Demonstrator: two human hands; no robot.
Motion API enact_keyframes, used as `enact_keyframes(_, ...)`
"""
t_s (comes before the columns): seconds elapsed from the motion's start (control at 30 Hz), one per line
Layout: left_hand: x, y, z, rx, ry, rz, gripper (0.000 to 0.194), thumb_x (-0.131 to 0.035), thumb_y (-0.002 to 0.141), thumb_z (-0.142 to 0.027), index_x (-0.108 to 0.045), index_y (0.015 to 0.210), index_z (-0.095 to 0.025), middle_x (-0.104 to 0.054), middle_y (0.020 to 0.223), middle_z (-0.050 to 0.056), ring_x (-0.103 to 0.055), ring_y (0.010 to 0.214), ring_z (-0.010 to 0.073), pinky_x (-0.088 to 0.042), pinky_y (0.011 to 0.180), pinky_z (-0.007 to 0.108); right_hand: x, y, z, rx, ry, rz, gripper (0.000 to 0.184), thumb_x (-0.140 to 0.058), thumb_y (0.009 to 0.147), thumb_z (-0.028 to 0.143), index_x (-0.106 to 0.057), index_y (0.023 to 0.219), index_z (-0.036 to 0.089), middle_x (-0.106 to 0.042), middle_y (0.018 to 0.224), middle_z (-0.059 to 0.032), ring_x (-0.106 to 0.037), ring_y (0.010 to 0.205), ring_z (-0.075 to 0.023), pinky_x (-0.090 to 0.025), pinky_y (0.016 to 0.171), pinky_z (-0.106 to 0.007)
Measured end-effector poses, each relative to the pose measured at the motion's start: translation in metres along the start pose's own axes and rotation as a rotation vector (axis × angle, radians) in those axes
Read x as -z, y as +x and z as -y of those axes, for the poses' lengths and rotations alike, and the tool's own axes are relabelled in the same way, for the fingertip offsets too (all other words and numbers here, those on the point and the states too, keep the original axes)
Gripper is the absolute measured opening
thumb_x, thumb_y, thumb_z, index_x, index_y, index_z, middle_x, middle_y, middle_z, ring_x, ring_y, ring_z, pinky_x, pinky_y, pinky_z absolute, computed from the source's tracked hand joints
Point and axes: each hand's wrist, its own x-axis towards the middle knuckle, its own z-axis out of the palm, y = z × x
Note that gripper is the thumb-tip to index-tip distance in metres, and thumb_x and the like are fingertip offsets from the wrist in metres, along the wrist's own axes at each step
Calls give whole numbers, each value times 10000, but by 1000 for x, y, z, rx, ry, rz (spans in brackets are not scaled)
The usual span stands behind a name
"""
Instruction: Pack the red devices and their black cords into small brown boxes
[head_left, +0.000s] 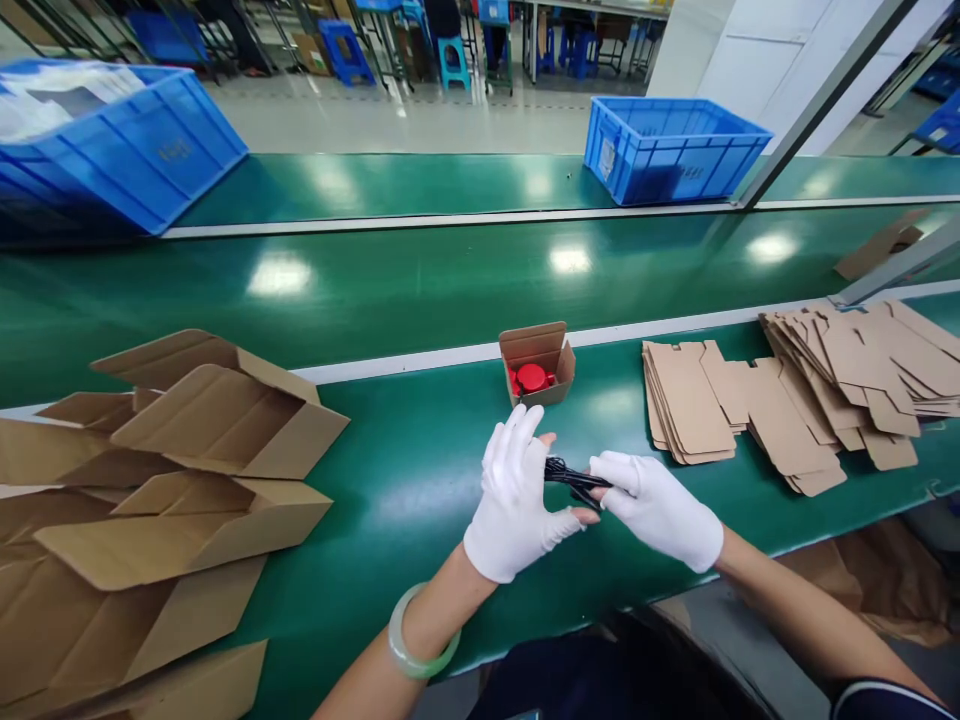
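Note:
A bundled black cable (576, 478) stretches between my two white-gloved hands above the green bench. My right hand (660, 505) is closed on its right end, fingers pinched together. At the other end, my left hand (516, 490) has its fingers stretched upward and its thumb apart, with the bundle against its palm side. Just beyond my left fingertips stands a small open cardboard box (556, 370), its flap raised. Inside it lies a red round object (532, 377) with smaller red parts beside it; its kind is unclear.
Stacked flat cardboard blanks (697, 400) lie at the right. Larger opened cartons (225, 420) pile up on the left. Behind a white rail runs a green belt (420, 270), and blue crates (675, 160) stand on the far ledge. A metal post (817, 110) rises at the right.

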Motion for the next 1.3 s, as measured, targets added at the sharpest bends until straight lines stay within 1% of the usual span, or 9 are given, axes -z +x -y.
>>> enact_keyframes(0.17,4,2,-15,239,-636,-9,940,-307,713,-878,-360,1307,-151,-420,1357,177,-364,1316,316,-182,1163,488,-17,10,18,303,-51,-213,195,-343,991,241,-517,942,169,-517,785,-30,-458,659,-149,-348,574,-272)
enact_keyframes(0.23,9,4,-19,355,-766,11,843,-425,730,-829,-401,1258,-172,-483,1314,149,-428,1276,289,-156,1181,462,-25,18,20,364,-85,-255,187,-323,977,188,-506,947,167,-535,809,-45,-484,689,-158,-380,582,-276)
enact_keyframes(0.37,15,10,-18,462,-943,-22,562,-618,796,-603,-446,1118,-176,-576,1216,134,-478,1242,280,-368,1090,444,-26,25,23,409,61,-185,168,-359,954,167,-496,1051,166,-548,1019,-102,-537,926,-180,-487,754,-303)
enact_keyframes(0.57,13,22,-3,426,-1032,-140,358,-624,855,-437,-522,1078,-177,-640,1128,95,-526,1195,266,-331,1128,477,-16,21,21,154,443,-323,338,-601,873,229,-470,1184,215,-502,1153,-80,-562,771,-114,-518,666,-249)
enact_keyframes(0.77,6,32,-3,377,-1095,17,616,-623,781,-626,-542,1194,-175,-537,1290,139,-465,1248,318,-472,1015,450,-24,38,20,-136,740,-237,295,-556,828,269,-535,1116,208,-610,942,-21,-557,691,-130,-502,657,-263)
enact_keyframes(0.9,8,43,-1,274,-1125,39,876,-578,751,-717,-320,1405,-195,-396,1416,151,-376,1315,323,-454,1032,427,-22,45,22,-199,814,-297,267,-616,756,317,-546,983,196,-599,853,-22,-528,645,-140,-471,569,-249)
enact_keyframes(1.07,11,50,20,17,-661,-17,1001,-308,753,-846,-121,1478,-181,-325,1455,157,-296,1357,330,-296,1124,477,-1,46,19,-169,421,-464,175,-587,801,304,-548,930,194,-526,657,29,-447,521,-115,-392,509,-237)
enact_keyframes(1.2,3,48,38,-118,-105,-102,824,-319,854,-732,-355,1376,-96,-472,1310,208,-380,1288,353,-289,1074,502,17,50,11,-79,-279,-554,110,-500,908,281,-542,926,181,-505,656,21,-468,548,-118,-362,544,-242)
enact_keyframes(1.3,-1,47,41,-117,201,38,463,-504,883,-511,-573,1089,-102,-597,1069,161,-525,1081,324,-379,931,466,25,59,11,-104,-794,-423,196,-373,980,267,-534,1023,164,-553,807,-40,-529,650,-156,-308,523,-270)
